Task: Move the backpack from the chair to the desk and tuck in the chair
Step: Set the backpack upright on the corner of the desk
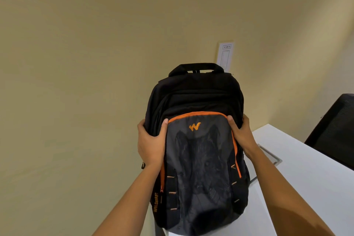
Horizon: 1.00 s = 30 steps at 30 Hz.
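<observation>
Currently upright on the near corner of the white desk (306,168): black backpack (195,159), front panel facing the camera, base on the desktop, top carry handle (196,67) uppermost. Grey front pocket edged with an orange zipper (197,114); orange "W" logo (194,126) just under the zipper arc; faint dark animal print lower on the pocket. Orange lettering down the left side of the bag, partly legible only.

Left hand (151,140) clamped on the bag's left flank at mid height, thumb laid over the front near the pocket corner, fingers wrapped out of sight behind. Right hand (241,134) clamped on the right flank at matching height, thumb on the front, fingers behind. Both forearms bare, reaching in from the bottom edge.

Behind the bag: plain beige wall (95,44), with a small white paper notice (225,55) stuck on it just above and right of the carry handle; print too small to read. Grey rectangular cutout (272,156) in the desktop, right of the bag, partly hidden by the right wrist. Dark mesh chair back (335,126) at the right edge, beyond the desk.
</observation>
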Motion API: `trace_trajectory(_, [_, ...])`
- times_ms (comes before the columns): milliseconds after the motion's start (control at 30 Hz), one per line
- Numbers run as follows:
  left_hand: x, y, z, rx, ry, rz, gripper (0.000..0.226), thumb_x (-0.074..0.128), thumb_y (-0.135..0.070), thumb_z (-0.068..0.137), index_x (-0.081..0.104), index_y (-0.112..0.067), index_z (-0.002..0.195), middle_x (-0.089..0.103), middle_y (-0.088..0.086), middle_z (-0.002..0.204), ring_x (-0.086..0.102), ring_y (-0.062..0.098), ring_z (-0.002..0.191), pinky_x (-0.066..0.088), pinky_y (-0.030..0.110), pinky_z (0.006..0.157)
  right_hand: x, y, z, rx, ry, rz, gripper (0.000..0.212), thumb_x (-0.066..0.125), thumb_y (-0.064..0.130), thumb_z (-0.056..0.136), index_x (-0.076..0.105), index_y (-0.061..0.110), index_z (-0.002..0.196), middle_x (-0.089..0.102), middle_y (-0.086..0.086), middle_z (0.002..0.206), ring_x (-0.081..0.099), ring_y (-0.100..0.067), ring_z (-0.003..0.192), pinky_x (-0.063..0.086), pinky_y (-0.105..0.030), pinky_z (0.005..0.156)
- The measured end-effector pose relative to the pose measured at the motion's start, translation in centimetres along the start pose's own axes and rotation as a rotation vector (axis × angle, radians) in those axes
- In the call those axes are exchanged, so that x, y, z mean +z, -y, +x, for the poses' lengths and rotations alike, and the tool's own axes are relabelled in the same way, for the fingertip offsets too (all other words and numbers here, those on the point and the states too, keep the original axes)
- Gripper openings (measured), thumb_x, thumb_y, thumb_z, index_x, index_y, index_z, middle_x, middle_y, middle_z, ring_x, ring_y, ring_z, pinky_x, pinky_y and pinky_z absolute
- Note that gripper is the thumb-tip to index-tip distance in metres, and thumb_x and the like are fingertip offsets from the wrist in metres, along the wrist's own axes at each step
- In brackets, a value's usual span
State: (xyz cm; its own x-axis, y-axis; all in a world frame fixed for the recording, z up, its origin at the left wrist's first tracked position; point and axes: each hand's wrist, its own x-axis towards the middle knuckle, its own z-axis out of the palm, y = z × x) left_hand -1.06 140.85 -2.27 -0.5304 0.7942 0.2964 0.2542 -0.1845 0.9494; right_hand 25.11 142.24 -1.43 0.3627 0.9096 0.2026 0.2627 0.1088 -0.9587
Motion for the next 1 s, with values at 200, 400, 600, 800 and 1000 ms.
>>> trace_trajectory(200, [1.2,0.0,-0.1,-0.03,0.005,-0.123,0.033,0.06,-0.053,0.084,0.056,-0.022,0.095,0.063,-0.01,0.086,0.062,0.012,0.082,0.046,0.021,0.064,1.2,-0.6,0.5,0.013,-0.107,0.006,0.053,0.05,0.048,0.092,0.048,0.01,0.13,0.057,-0.012,0.127,0.055,-0.029,0.116,0.044,-0.033,0.089])
trace_trajectory(400, [2.2,-1.7,0.3,0.026,-0.085,-0.151,0.034,0.055,-0.053,0.088,0.052,-0.02,0.093,0.06,-0.009,0.085,0.059,0.011,0.078,0.045,0.02,0.062,2.2,1.2,2.7,-0.043,-0.2,0.078,0.045,0.049,0.043,0.095,0.053,0.009,0.124,0.06,-0.013,0.122,0.056,-0.027,0.112,0.046,-0.039,0.096])
trace_trajectory(600, [3.0,-1.7,0.0,0.014,-0.09,-0.185,0.033,0.057,-0.05,0.087,0.051,-0.02,0.1,0.061,-0.008,0.092,0.06,0.009,0.085,0.051,0.028,0.073,1.9,1.7,4.4,-0.074,-0.196,0.032,0.042,0.049,0.043,0.095,0.053,0.009,0.119,0.06,-0.008,0.113,0.056,-0.024,0.104,0.043,-0.031,0.086])
trace_trajectory(800, [3.2,-1.6,-0.9,0.146,-0.057,0.055,0.055,0.058,-0.034,0.092,0.039,-0.005,0.135,0.051,0.011,0.132,0.048,0.029,0.122,0.035,0.046,0.108,0.6,-0.3,4.1,-0.032,-0.112,-0.115,0.053,0.047,0.039,0.097,0.041,0.004,0.136,0.053,-0.017,0.133,0.051,-0.034,0.122,0.04,-0.032,0.091])
trace_trajectory(1000, [2.8,-2.0,-2.3,0.554,-0.032,0.334,0.072,0.056,-0.013,0.094,0.012,0.004,0.148,0.014,0.018,0.157,0.01,0.023,0.145,0.017,0.042,0.116,1.0,-0.4,2.5,-0.081,-0.066,-0.176,0.055,0.038,0.031,0.1,0.024,0.005,0.148,0.037,-0.016,0.149,0.037,-0.032,0.136,0.033,-0.043,0.112])
